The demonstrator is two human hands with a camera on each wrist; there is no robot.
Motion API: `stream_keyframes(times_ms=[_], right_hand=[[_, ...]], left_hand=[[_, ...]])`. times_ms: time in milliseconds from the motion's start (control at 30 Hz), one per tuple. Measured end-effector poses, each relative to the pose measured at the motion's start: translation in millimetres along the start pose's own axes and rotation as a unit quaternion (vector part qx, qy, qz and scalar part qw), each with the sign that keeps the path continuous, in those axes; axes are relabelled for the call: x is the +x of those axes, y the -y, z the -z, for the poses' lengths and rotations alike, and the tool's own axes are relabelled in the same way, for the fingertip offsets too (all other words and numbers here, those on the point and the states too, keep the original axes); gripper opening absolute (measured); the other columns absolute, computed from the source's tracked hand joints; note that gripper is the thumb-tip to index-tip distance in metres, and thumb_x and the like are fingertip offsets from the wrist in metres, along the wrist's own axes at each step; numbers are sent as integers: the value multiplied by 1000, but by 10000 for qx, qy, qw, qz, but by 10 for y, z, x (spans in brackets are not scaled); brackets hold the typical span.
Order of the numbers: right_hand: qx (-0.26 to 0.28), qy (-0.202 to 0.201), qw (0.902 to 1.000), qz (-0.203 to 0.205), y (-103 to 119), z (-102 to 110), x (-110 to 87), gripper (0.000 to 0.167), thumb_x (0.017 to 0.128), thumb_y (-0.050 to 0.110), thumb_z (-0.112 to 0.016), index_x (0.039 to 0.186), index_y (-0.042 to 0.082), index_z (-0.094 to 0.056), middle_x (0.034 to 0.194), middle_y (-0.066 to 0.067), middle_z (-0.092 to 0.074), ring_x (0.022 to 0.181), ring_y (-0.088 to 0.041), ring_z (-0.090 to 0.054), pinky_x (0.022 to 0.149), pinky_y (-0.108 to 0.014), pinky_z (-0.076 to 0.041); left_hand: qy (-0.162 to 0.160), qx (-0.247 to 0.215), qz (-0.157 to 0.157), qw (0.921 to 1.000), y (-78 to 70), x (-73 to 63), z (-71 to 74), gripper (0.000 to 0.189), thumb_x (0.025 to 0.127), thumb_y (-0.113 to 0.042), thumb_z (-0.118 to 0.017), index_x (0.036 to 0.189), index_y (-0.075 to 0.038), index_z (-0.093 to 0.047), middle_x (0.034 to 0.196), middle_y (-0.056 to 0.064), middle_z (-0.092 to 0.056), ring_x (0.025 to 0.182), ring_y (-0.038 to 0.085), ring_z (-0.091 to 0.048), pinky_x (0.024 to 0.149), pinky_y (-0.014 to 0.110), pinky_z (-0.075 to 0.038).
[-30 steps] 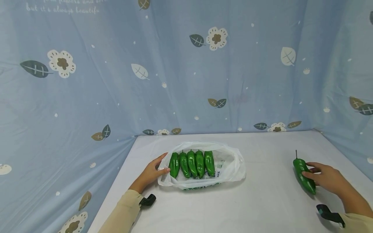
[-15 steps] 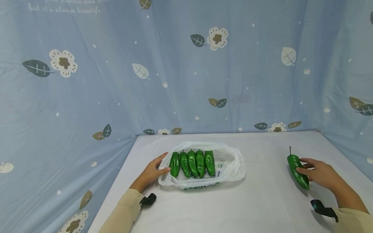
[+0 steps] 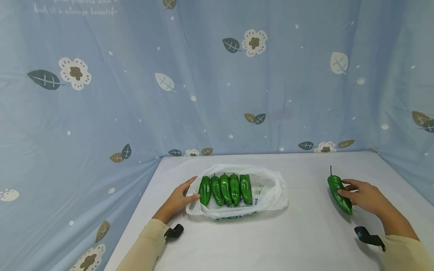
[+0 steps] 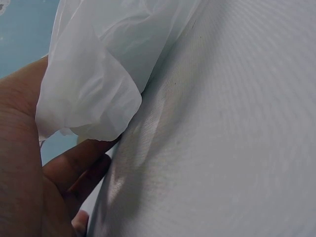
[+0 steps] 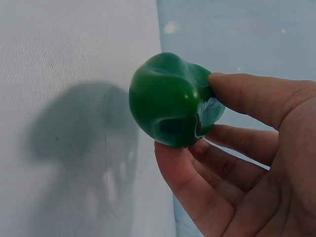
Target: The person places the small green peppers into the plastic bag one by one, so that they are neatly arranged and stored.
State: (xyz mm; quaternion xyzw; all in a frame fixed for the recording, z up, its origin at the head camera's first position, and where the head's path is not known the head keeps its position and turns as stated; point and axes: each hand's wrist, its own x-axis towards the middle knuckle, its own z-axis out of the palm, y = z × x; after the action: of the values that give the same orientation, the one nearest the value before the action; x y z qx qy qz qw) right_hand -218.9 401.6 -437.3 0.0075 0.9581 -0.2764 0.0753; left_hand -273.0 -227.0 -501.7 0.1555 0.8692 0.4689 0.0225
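Observation:
A glossy green pepper [image 3: 340,195] with a thin stem is held above the right part of the table by my right hand [image 3: 367,197]. The right wrist view shows this pepper [image 5: 168,101] end-on, the thumb on one side and curled fingers on the other. At the left, my left hand [image 3: 178,199] grips the left edge of a white plastic bag [image 3: 271,197], thumb at the rim and fingers outside it. Seen from the left wrist, the bag's film [image 4: 98,94] hangs between thumb and fingers. Several green peppers [image 3: 225,189] lie side by side in the bag's opening.
The bag and both hands are over a white-covered table [image 3: 251,244]. A blue patterned curtain [image 3: 203,82] rises behind the table and along its sides. Each wrist carries a black camera mount, one on the left [image 3: 174,230] and one on the right [image 3: 367,237].
My right hand has carried the held pepper leftward and slightly toward the back of the table. The left hand stays at the bag's edge, and the peppers in the bag lie as before.

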Motion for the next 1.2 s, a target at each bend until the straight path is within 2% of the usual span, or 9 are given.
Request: stream_keyframes(times_ms=[133, 400, 667, 833, 867, 1067, 1100, 1200], right_hand=[[26, -50, 9999, 104, 33, -20, 10, 84, 92, 48, -62, 136, -19, -35, 122, -42, -48, 81, -32, -67, 69, -48, -55], [53, -52, 9998, 180, 153, -20, 54, 82, 93, 46, -62, 136, -18, -35, 124, -42, -47, 85, -35, -67, 70, -48, -55], [182, -95, 9989, 433, 310, -66, 96, 82, 94, 48, -61, 138, -17, -36, 124, -39, -50, 84, -31, -68, 71, -48, -55], [417, -57, 9976, 545, 420, -104, 112, 80, 94, 47, -60, 139, -16, -37, 126, -39, -49, 84, -29, -68, 72, -46, -55], [467, -42, 9972, 575, 441, -111, 113, 80, 95, 46, -60, 139, -16, -37, 126, -39, -49, 84, -29, -68, 72, -45, -56], [499, -58, 9959, 753, 546, -152, 141, 76, 95, 43, -61, 138, -16, -39, 125, -38, -51, 96, -38, -65, 71, -42, -57], [501, -53, 9960, 744, 561, -159, 149, 76, 95, 43, -61, 138, -16, -39, 125, -38, -51, 97, -39, -64, 71, -42, -57], [542, -46, 9959, 723, 611, -177, 159, 74, 95, 41, -62, 137, -16, -40, 124, -38, -51, 99, -41, -63, 71, -42, -57]], left_hand=[[21, 39, 9, 10000, 12, 17, 5, 83, 82, -47, -76, 152, -29, -36, 150, 2, -41, 139, 28, -33, 110, 58, -22], [-4, 35, -56, 10000, 6, 11, -8, 83, 83, -44, -76, 153, -22, -36, 151, 6, -40, 139, 32, -32, 109, 61, -21], [-4, 87, -22, 10000, 9, 2, 2, 83, 83, -44, -76, 153, -24, -35, 151, 4, -40, 140, 29, -31, 110, 58, -21], [-21, 69, -124, 9999, 3, 13, 3, 80, 85, -37, -76, 152, -23, -36, 150, 6, -40, 140, 31, -31, 111, 59, -19], [-31, 56, -121, 9999, -10, 10, 1, 79, 85, -35, -76, 153, -22, -36, 151, 7, -40, 140, 31, -31, 111, 59, -18], [55, 178, -56, 9998, -366, -108, 57, 76, 88, -25, -75, 152, -14, -36, 150, 15, -39, 139, 37, -32, 109, 60, -21], [64, 203, -52, 9998, -363, -107, 61, 76, 88, -25, -74, 153, -14, -35, 150, 15, -39, 139, 37, -31, 109, 60, -22], [44, 166, -18, 9999, -195, -51, 35, 77, 88, -29, -75, 153, -20, -34, 151, 13, -38, 139, 35, -31, 110, 60, -20]])
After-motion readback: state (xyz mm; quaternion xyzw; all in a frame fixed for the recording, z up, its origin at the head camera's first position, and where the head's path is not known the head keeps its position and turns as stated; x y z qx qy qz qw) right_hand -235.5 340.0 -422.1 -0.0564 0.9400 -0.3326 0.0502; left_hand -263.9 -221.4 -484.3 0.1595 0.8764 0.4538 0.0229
